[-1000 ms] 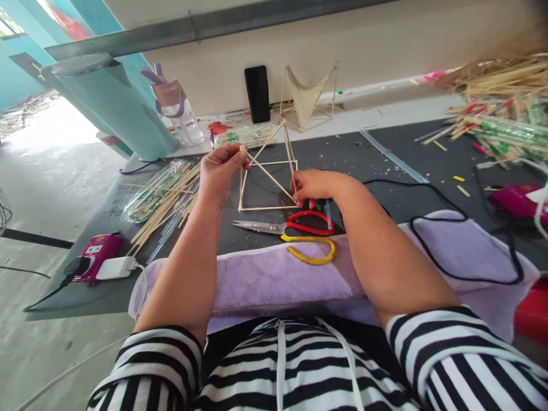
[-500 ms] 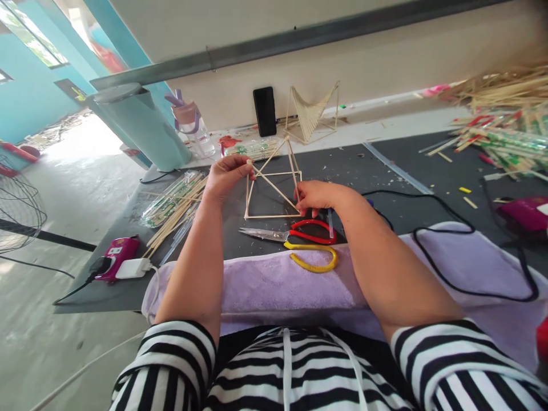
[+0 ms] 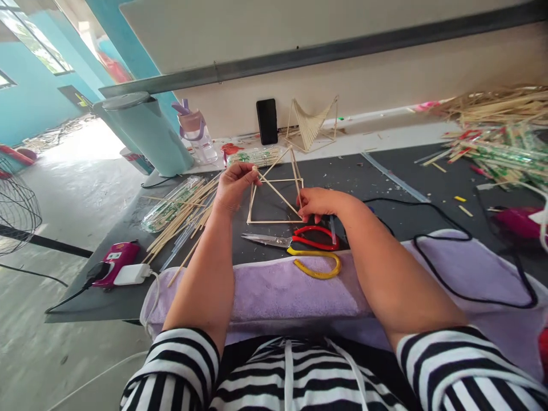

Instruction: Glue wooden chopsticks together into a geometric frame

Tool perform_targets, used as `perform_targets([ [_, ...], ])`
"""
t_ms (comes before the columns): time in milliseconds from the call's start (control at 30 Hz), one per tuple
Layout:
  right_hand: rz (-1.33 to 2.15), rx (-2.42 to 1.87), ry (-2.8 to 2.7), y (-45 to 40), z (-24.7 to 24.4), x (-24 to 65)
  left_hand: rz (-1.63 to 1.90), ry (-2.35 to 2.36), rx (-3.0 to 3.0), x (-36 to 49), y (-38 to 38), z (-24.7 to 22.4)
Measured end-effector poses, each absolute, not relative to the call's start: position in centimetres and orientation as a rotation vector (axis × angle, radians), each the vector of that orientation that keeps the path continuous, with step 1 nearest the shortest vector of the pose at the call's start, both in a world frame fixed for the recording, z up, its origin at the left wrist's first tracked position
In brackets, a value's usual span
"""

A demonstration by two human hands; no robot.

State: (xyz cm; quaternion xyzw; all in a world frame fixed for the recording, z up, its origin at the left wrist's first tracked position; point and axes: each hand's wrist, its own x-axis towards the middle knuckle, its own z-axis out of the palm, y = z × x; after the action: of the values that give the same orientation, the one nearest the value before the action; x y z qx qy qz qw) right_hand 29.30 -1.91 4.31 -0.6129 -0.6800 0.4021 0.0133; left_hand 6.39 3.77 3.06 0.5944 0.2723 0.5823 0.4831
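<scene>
Currently pinching an upper left point of the stick frame [image 3: 278, 194] with the left hand [image 3: 238, 184] – thumb and forefinger drawn together. Gripping the same frame near its lower right corner with the right hand [image 3: 317, 204], fingers bent in; cannot tell the exact placement of the hidden fingertips. Located between the hands, over the dark worktop [image 3: 107, 305], just beyond the scissors [image 3: 293, 243]; cannot tell full contact between frame base and surface. Laid near the right hand with blades pointing left: scissors, with yellow handle loop over the edge of the purple towel [image 3: 282, 291]. Spread just beside the left forearm: loose sticks [image 3: 184, 221]. Propped upright against the wall at the back: a black phone [image 3: 268, 122]. Placed just right of the phone – a finished-looking saddle-shaped stick model [image 3: 311, 128]. Stood farther left: a clear drinking bottle [image 3: 201, 145]
</scene>
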Motion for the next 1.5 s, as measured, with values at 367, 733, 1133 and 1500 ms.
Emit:
perform_targets([
  [367, 1.267, -1.873, -2.112, -1.6, 3.8, 29.4, 1.471, 0.671, 1.438, 6.9, 2.8, 3.4],
  [733, 1.277, -1.858, -2.123, -1.3, 3.3, 29.7, 1.474, 0.688, 1.429, 6.9, 3.0, 3.3],
  [1133, 1.257, -1.867, -2.124, -1.3, 3.4, 29.7, 1.475, 0.692, 1.423, 6.9, 3.0, 3.2],
  [1500, 1.267, -1.866, -2.129, -0.9, 3.0, 29.8, 1.487, 0.636, 1.474, 6.8, 3.5, 3.0],
])
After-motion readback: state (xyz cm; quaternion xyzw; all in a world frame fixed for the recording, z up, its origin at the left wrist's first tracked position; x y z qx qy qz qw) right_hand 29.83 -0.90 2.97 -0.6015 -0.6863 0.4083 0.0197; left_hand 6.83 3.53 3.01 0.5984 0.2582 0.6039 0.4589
